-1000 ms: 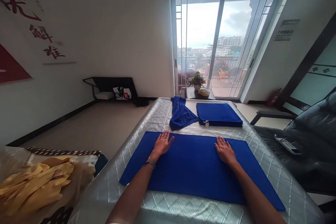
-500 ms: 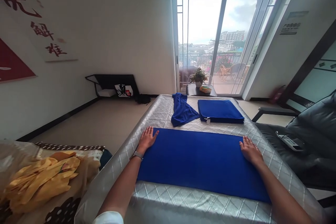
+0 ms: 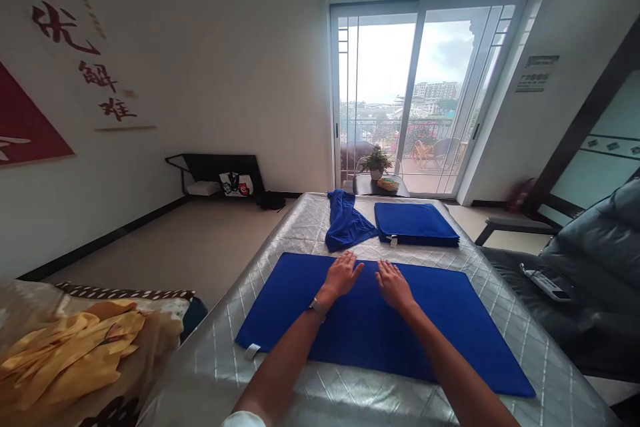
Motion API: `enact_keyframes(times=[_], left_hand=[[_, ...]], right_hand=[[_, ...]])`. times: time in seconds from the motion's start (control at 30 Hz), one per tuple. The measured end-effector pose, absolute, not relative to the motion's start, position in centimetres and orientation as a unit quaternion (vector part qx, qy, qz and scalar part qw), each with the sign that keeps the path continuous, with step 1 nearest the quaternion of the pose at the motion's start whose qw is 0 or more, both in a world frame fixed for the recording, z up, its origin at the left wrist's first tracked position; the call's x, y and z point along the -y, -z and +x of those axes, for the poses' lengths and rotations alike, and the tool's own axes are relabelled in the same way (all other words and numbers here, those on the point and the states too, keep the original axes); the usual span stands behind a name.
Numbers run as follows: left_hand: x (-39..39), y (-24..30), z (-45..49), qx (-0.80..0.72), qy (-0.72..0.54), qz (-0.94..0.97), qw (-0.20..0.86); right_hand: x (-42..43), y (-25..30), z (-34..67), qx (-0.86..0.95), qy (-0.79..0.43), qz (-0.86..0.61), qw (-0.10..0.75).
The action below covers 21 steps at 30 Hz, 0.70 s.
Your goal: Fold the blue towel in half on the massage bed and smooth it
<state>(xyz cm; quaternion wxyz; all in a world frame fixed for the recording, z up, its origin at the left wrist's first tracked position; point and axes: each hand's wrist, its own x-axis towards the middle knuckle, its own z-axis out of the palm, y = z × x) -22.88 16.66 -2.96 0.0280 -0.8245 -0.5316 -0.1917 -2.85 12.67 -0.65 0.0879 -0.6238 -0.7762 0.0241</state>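
Note:
A blue cloth point(image 3: 370, 340) lies spread flat as a long rectangle on the silver quilted table cover point(image 3: 280, 387). A small white tag shows at its near left corner. My left hand point(image 3: 343, 275) rests palm down near the cloth's far edge, left of the middle, fingers out. Close by on the right, my right hand point(image 3: 394, 283) lies palm down on the same cloth, fingers stretched. Neither hand grips anything. Beyond them sit a crumpled blue cloth point(image 3: 345, 223) and a neat stack of folded blue cloths point(image 3: 416, 221) with a white tag.
Yellow cloths point(image 3: 75, 347) lie heaped at the left. On the right, a dark armchair point(image 3: 590, 280) holds a remote-like device point(image 3: 547, 285). Past the table's far end, a potted plant point(image 3: 376, 161) stands on a chair before the sliding glass door point(image 3: 380, 80).
Both hands have slid inward from the cloth's two ends to near its middle. The cloth's left tag has come into sight, and the camera view has tilted up a little.

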Motion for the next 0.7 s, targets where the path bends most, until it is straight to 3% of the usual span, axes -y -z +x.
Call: enact_keyframes(times=[0.47, 0.7], left_hand=[[-16.8, 5.3, -20.9, 0.526, 0.142, -0.838, -0.037], [-17.7, 5.0, -35.2, 0.654, 0.088, -0.751, -0.022]], right_hand=[[-13.5, 2.3, -4.4, 0.784, -0.078, -0.611, 0.076], [-12.8, 3.7, 11.1, 0.697, -0.018, -0.716, 0.022]])
